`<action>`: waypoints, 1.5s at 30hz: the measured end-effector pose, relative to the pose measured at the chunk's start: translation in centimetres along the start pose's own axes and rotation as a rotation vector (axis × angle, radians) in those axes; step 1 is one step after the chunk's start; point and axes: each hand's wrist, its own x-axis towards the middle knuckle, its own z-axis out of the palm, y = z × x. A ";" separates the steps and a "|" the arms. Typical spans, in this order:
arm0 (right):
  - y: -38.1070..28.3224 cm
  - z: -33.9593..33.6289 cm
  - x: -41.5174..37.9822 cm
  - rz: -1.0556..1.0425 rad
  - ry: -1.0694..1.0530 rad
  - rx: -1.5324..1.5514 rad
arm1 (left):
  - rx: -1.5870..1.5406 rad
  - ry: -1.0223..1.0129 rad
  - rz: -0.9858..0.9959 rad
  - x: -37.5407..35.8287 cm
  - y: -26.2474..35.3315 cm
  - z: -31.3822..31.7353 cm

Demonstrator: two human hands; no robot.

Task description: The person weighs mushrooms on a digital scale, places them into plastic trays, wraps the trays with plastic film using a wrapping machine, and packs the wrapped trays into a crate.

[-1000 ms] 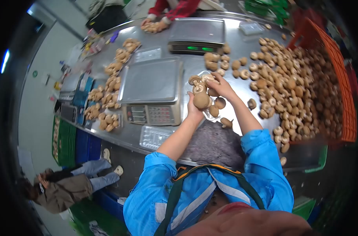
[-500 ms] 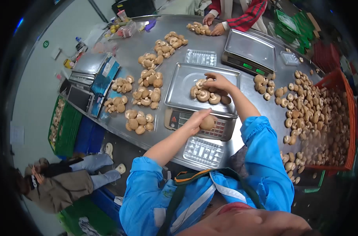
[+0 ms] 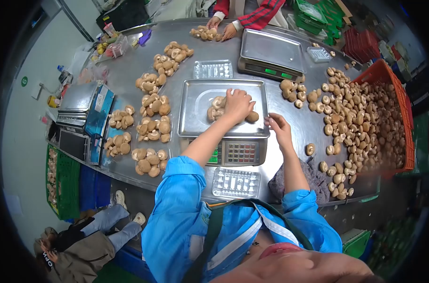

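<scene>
On the near scale (image 3: 191, 101), the left hand (image 3: 239, 106) covers part of the mushrooms (image 3: 216, 109), concealing its own palm and their number. The left forearm (image 3: 207, 140) partly obscures the scale's display (image 3: 214, 154). Beyond the scale, the second scale (image 3: 273, 49) bears green digits too small to read; the co-worker (image 3: 261, 16) is truncated by the upper edge. Right of the scale, the right forearm (image 3: 294, 172) masks some grey cloth (image 3: 314, 178).

1. Left forearm (image 3: 208, 141): one, bare, stretched forward and slanting inward across the body's front.
2. Left hand (image 3: 239, 106): one, back uppermost, fingers spread and curved downward, palm hidden.
3. Right forearm (image 3: 295, 172): one, bare, extended forward, leaning slightly inward.
4. Right hand (image 3: 280, 129): one, nearer the torso, apart from its pair, fingers loosely bent, pointing forward and inward.
</scene>
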 end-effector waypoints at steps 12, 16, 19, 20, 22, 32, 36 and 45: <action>12.8 -20.5 -5.3 0.171 0.318 -1.297 | -0.589 0.701 -0.183 -13.4 -5.1 -11.5; 14.1 -21.9 -5.9 0.103 0.278 -1.152 | -0.511 0.699 -0.479 -23.7 -5.8 -10.2; 13.3 -19.5 -3.4 0.019 0.414 -0.801 | -0.538 0.754 -0.607 -28.0 -4.8 -8.8; 11.3 -17.6 -2.5 0.018 0.369 -0.768 | -0.569 0.779 -0.590 -28.7 -4.5 -8.4; 6.8 -13.1 -0.5 -0.005 0.307 -0.665 | -0.499 0.747 -0.613 -29.4 -3.4 -8.6; -3.0 6.6 4.5 -0.451 -0.237 -0.065 | -0.298 0.633 -0.744 -35.1 2.5 -7.1; -3.5 12.2 6.5 -0.826 -0.126 -0.597 | -0.343 0.623 -0.794 -35.9 2.1 -7.4; -2.7 12.3 4.8 -0.864 0.055 -0.875 | -0.398 0.589 -0.607 -34.4 -3.9 -9.0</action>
